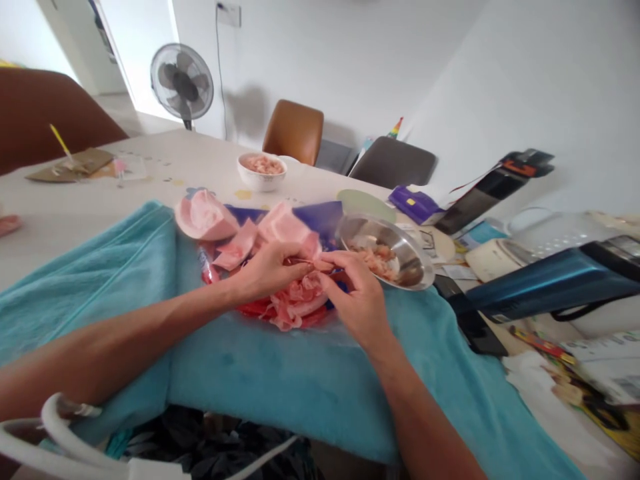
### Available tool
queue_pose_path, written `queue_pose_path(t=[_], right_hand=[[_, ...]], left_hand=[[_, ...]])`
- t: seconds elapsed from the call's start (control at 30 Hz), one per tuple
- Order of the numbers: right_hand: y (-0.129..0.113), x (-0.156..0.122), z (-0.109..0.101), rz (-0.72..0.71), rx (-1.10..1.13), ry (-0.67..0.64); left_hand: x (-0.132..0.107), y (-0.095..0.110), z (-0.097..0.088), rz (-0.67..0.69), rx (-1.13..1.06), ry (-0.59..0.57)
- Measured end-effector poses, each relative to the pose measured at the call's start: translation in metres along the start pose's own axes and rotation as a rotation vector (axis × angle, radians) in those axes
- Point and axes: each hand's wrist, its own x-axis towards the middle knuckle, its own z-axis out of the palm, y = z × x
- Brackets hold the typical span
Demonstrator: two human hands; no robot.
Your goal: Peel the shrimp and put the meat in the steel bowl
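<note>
My left hand (277, 267) and my right hand (357, 290) meet over the middle of the towel-covered lap area, both closed in a pinch. Between their fingertips is a small pinkish piece (323, 265), too small and covered to name. Just below lies a heap of crumpled thin pink pieces (295, 300) on red and clear plastic. Behind my left hand are larger pink sheets (285, 230) and a pink cup-shaped piece (206, 217). A steel bowl (423, 263) holding small pinkish-brown pieces (380, 261) stands tilted at the right of my right hand.
A white bowl (261, 179) of similar pieces stands farther back on the table (195, 157). To the right are a blue bottle (550, 283), a black bottle (480, 190), a phone (483, 333) and a purple pack (414, 203). Turquoise towel (280, 373) covers the near edge.
</note>
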Motion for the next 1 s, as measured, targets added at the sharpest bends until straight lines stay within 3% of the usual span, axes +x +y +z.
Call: queue_pose_path(t=[0.2,0.37,0.57,0.77,1.0], right_hand=[[0.003,-0.002,0.003,-0.151,-0.152,0.005],[0.001,-0.002,0.004,-0.126,-0.125,-0.001],[-0.002,0.000,0.004,0.181,0.170,-0.009],[-0.005,0.002,0.006,0.554,0.747,-0.023],[-0.008,0.008,0.002,0.751,1.149,-0.145]], left_hand=[[-0.001,-0.004,0.002,0.125,0.117,-0.016],[-0.002,-0.002,0.001,0.150,0.140,0.001],[-0.002,0.005,-0.003,-0.027,-0.126,-0.072],[-0.002,0.009,-0.006,-0.191,-0.438,-0.141],[0.002,0.008,-0.008,-0.320,-0.736,-0.315]])
